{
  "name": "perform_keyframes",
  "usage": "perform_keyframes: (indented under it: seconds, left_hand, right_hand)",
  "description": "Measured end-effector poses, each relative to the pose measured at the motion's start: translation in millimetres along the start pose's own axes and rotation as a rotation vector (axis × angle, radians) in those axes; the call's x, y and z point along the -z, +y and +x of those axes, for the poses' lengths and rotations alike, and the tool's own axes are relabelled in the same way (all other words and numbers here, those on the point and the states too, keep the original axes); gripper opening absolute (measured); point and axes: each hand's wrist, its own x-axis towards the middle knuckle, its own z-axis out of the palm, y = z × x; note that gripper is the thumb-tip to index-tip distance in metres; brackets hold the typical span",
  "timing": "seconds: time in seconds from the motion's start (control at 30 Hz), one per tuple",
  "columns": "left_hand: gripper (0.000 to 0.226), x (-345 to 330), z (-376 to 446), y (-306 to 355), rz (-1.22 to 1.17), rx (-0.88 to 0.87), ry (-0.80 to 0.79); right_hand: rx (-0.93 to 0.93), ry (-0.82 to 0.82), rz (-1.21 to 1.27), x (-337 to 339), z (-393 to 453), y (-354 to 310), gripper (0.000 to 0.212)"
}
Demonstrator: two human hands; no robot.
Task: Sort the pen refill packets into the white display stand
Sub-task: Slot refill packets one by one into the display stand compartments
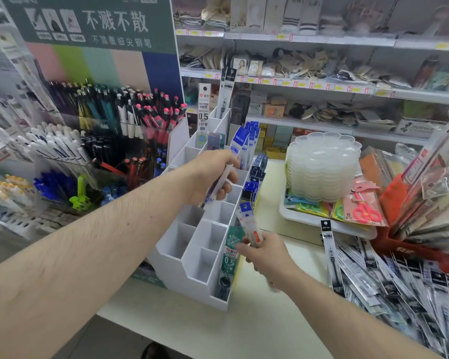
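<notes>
Blue-topped refill packet (249, 224) tilted up-left.

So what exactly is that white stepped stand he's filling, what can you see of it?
The white display stand looks like glossy plastic or coated card, stepped in rising tiers of square upright compartments. It stands on the pale counter. Most near compartments are bare; refill packets stand in the right column and back rows. The left hand hovers over its middle.

Pen rack (96, 130) at left, under a green sign (94, 22). Stack of clear plastic trays (322, 164) on the table (218, 327), pink scissors (366, 212) just beside. Stocked shelves (309, 84) behind.
</notes>
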Motion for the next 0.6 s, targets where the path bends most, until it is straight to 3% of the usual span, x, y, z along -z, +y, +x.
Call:
perform_keyframes:
  seconds: [0.07, 0.2, 0.33, 0.47, 0.6]
  left_hand:
    - [0.013, 0.7, 0.7, -0.4, -0.003, -0.023, 0.008]
    - [0.016, 0.7, 3.0, -2.8, 0.092, -0.075, -0.010]
    - [0.015, 1.2, 2.5, -4.6, 0.150, -0.091, -0.037]
    - [0.008, 2.1, 2.8, -5.5, 0.214, -0.107, -0.060]
    - [0.014, 2.7, 2.3, -7.6, 0.263, -0.147, -0.165]
  right_hand:
    - [-0.004, 0.029, 0.153, 9.2, 0.1, -13.4, 0.012]
    - [-0.079, -0.074, 0.482, 18.4, -2.2, -40.6, 0.006]
    - [-0.201, -0.197, 0.734, 23.2, -4.4, -64.7, 0.021]
    - [-0.237, -0.274, 1.015, 26.6, 0.5, -81.2, 0.049]
    - [-0.177, -0.230, 1.123, 23.9, 0.8, -97.7, 0.042]
